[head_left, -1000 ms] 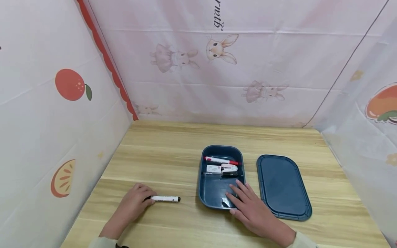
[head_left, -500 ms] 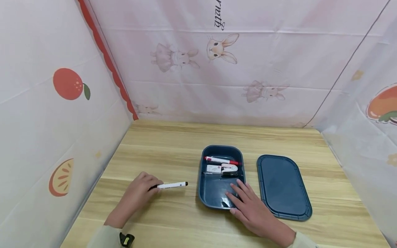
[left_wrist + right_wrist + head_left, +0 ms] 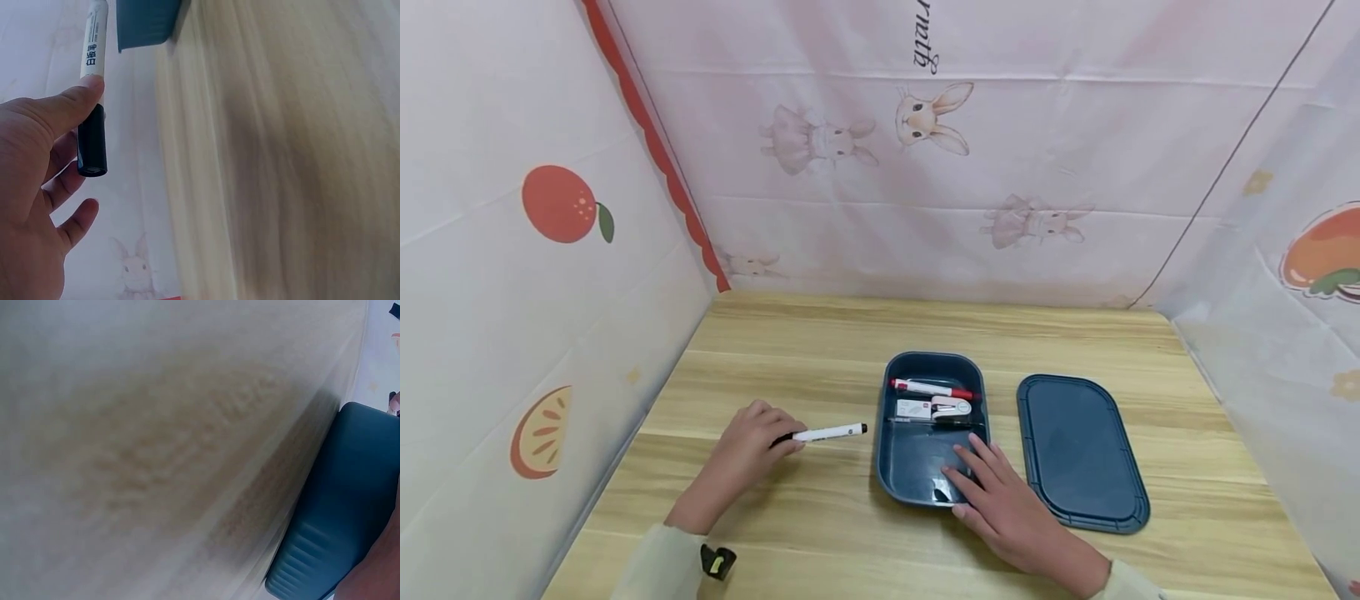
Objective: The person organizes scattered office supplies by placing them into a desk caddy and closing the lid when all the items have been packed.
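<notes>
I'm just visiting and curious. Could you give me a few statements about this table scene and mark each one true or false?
1. The left hand holds a black-capped white marker. True.
2. The lid covers the box. False: it lies on the table, to the right of the open box.
3. A red-and-white pen lies inside the box. True.
4. The right hand grips the lid. False: its fingers reach over the box's rim.
</notes>
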A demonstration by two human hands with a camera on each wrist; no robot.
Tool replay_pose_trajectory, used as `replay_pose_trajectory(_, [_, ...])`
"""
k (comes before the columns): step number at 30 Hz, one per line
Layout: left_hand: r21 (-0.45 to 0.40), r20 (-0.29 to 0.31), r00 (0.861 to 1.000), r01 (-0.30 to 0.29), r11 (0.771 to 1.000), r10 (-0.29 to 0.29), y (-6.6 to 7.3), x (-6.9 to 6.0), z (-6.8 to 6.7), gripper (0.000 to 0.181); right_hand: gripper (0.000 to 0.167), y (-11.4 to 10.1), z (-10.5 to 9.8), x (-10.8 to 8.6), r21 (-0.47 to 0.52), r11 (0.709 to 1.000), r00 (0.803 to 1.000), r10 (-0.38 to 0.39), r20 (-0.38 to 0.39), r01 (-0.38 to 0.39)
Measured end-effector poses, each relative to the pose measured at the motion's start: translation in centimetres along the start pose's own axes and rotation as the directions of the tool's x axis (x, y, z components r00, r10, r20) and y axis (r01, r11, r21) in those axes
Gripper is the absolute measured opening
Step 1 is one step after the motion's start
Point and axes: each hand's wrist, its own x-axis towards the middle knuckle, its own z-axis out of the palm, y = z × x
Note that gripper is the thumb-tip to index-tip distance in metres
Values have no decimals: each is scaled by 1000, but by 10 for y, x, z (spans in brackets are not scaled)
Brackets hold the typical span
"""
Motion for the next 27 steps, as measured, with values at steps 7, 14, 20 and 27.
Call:
replay_pose_trajectory(7, [30,12,1000,-24,999,24,7,13,0,16,51,0,1,0,-11,1000,1000,-11,-18,11])
replay_pose_trajectory(14, [44,43,997,-63,997,61,20,30,5,13,52,-2,1,0,-11,1000,1000,-12,-21,12])
replay_pose_trajectory(20, [41,71,994,-81,996,78,32,43,12,14,53,-2,-1,0,-8,1000,1000,-3,4,3])
replay_pose_trajectory(27, [20,86,991,-102,995,100,44,56,14,16,55,-3,-2,0,-9,1000,1000,14,23,-14])
